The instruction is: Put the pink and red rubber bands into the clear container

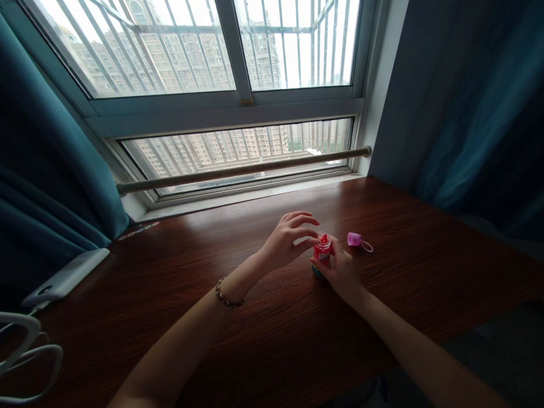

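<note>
A small clear bottle (323,254) with red inside and a printed label stands upright on the wooden table. My right hand (343,273) is wrapped around it from the right, thumb in front and fingers behind. A pointed red piece shows at the bottle's uncovered mouth. My left hand (289,237) hovers just left of that mouth, its fingers apart and curved, with the thumb and index tips near the rim. Whether those tips touch the rim I cannot tell. Just right of the bottle lies a pink cap (354,239) with a loop, on its side.
The brown table (238,334) runs up to the window sill. At its left edge lie a white device (68,279) and looped white cables (25,345). A metal rail (255,168) crosses the window. Blue curtains (51,158) hang on both sides.
</note>
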Demonstrator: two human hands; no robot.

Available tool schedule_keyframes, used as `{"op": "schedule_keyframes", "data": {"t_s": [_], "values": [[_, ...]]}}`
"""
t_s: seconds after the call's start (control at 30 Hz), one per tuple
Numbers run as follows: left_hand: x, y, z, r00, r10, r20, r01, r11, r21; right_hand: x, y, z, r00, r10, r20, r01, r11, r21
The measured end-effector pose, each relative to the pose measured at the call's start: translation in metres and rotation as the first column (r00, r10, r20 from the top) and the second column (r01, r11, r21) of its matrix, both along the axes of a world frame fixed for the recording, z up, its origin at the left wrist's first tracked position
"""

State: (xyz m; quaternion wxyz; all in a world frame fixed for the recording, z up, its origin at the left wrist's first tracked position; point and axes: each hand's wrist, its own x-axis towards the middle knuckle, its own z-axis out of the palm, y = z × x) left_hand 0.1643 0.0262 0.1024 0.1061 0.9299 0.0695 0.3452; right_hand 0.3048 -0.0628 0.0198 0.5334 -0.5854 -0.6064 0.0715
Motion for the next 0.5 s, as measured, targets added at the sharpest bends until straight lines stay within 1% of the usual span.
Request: {"op": "schedule_keyframes", "data": {"t_s": [0.13,0.2,0.37,0.43,0.5], "values": [[-0.002,-0.008,0.001,0.979,0.079,-0.185,-0.062,0.993,0.097,0.0,0.0,-0.001,1.0,0.0,-0.006,-0.001,0.999,-0.036],[0.001,-0.012,0.002,0.957,0.121,-0.264,-0.093,0.989,0.115,0.0,0.0,-0.001,1.0,0.004,-0.006,-0.004,0.999,-0.036],[0.012,-0.018,0.005,0.904,0.144,-0.403,-0.142,0.989,0.035,0.0,0.0,-0.001,1.0,-0.002,-0.001,0.002,1.0,-0.026],[0.014,-0.019,0.006,0.897,0.141,-0.419,-0.146,0.989,0.021,0.0,0.0,-0.001,1.0,-0.016,-0.003,0.016,1.0,-0.027],[0.014,-0.017,0.007,0.908,0.126,-0.4,-0.131,0.991,0.015,0.0,-0.001,-0.001,1.0,-0.031,-0.004,0.031,0.999,-0.024]]}}
